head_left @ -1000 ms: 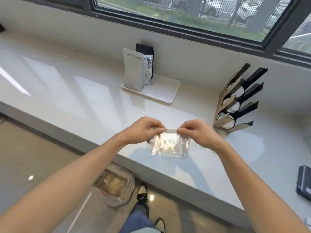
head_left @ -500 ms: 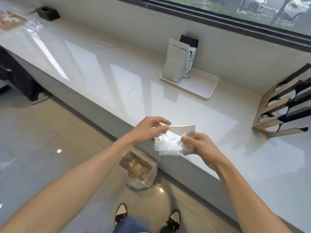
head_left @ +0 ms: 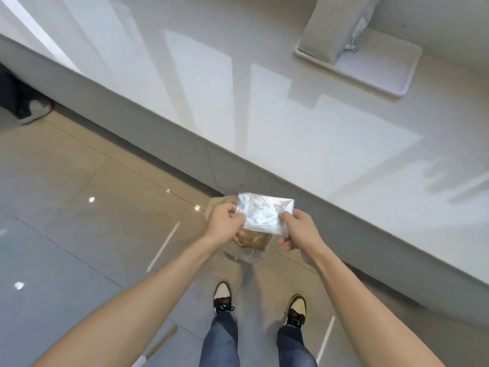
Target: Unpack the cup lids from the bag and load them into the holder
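The person stands on a tiled floor (head_left: 79,186) just off the front edge of a long white counter (head_left: 304,144), looking down. Both hands are raised in front of the body, over the floor and short of the counter's edge.

The left hand (head_left: 225,225) pinches the left side of a small clear plastic bag (head_left: 264,214), thumb on top and fingers curled underneath. The right hand (head_left: 300,231) pinches the bag's right side in the same manner, its fingers closed on the film. The bag is held roughly flat between the two hands, clear of the counter and touching nothing else. Its film is crinkled and glares strongly; what it contains cannot be made out.

Directly below the hands, on the floor against the base of the counter, sits a second clear bag with brownish contents (head_left: 254,241), partly hidden by the hands and the held bag.

Near the far right part of the counter lies a white rectangular tray (head_left: 383,70). A pale standing pouch (head_left: 330,25) rests on the tray's left end, with a crumpled silver foil pouch (head_left: 362,19) just beside it on the right; both are cut off by the top of the view.

The person's two shoes (head_left: 223,295) point toward the counter. A dark object (head_left: 16,99) stands on the floor at the far left.
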